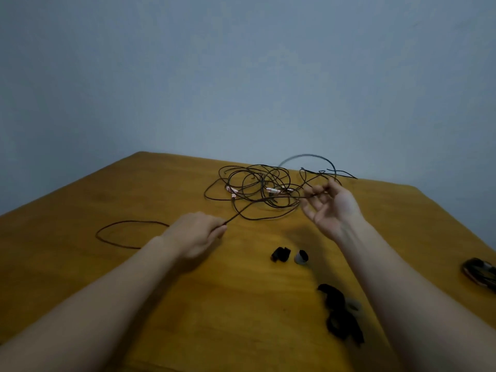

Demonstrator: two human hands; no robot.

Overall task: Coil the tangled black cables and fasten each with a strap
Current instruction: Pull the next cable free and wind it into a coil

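Nearest us on the wooden table (80,264), a heap of black straps (341,315) lies beside our right forearm, and two smaller rolled straps (280,254) sit just beyond it. None is round a cable yet, so we judge the work barely begun. A dark object (480,272) at the right edge is too blurred to name.

Further out, our left hand (196,234) is closed, knuckles up, round one thin strand (239,214). That strand runs taut across to our right hand (332,208), which is turned palm up. It pinches the line between thumb and forefinger, the other fingers loosely spread. A slack loop (134,221) trails on the table to the left of our left hand.

Beyond both hands lies the tangle of black cables (257,189), many loops crossing one another, with pale connectors among them. A greyer cable (306,155) arcs at the far edge, before the blue-grey wall.

We are drawing one cable out of the knot, it seems. To do it well we ease the tension rather than haul, since a hard pull would likely cinch the crossings tight. We let the right hand lift the strand over each loop it meets, and the left gathers what comes free. Once an end is loose, we wind even turns, with the straps within easy reach.
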